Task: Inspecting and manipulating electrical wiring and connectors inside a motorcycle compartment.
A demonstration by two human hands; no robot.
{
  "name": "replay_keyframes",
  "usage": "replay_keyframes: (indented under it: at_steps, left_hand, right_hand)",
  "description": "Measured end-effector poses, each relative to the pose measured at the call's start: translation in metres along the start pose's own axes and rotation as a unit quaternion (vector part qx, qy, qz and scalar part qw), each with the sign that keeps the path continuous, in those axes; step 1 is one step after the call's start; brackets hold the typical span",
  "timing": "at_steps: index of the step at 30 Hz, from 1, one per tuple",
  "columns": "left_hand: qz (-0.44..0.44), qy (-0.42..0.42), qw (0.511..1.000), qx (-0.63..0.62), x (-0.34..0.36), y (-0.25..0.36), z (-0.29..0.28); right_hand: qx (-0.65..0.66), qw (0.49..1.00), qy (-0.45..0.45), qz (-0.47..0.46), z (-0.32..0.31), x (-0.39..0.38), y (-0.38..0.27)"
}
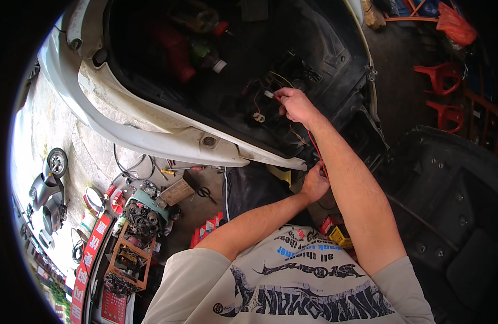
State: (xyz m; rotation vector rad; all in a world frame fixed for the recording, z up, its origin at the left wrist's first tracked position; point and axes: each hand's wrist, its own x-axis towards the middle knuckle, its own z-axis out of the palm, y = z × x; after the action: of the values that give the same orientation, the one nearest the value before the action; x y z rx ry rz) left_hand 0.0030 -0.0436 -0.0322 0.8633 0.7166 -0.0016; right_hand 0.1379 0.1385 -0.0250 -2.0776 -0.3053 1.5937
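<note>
Inside the open black storage well [233, 116] of a white scooter body, my right hand [296, 105] is closed in a pinch on a thin red test probe. Its tip is at a white wire connector [269, 94]. A red lead [314, 141] runs from this hand down past my right forearm. My left hand [316, 183] is closed near the well's lower edge, beside the red lead; what it grips is hidden. A second pale connector [258, 117] hangs on loose wires just left of my right hand.
Bottles [219, 66] lie in the well's far left. A black panel [448, 210] stands at the right. On the floor at left are scissors [205, 193], a screwdriver [189, 168], a wooden crate [131, 254] of parts, and cables [133, 175]. Red plastic chairs [440, 78] stand far right.
</note>
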Motion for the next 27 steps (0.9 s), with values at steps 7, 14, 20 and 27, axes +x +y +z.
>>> replay_keyframes:
  at_steps: [7, 14, 20, 27]
  left_hand:
    - [-0.025, 0.003, 1.0, -0.015, 0.001, -0.005, 0.001]
    - [-0.018, 0.001, 1.0, -0.018, 0.0, 0.0, 0.0]
    - [0.006, -0.003, 1.0, -0.018, 0.0, 0.001, 0.0]
    - [0.017, 0.006, 1.0, -0.01, 0.0, 0.0, 0.0]
  right_hand:
    - [0.035, 0.999, -0.033, 0.014, -0.001, -0.006, -0.004]
    - [0.037, 0.999, -0.033, 0.017, 0.0, -0.009, -0.005]
    - [0.028, 0.999, -0.024, 0.008, 0.002, -0.007, -0.004]
    - [0.023, 0.999, -0.017, 0.017, 0.005, -0.007, -0.007]
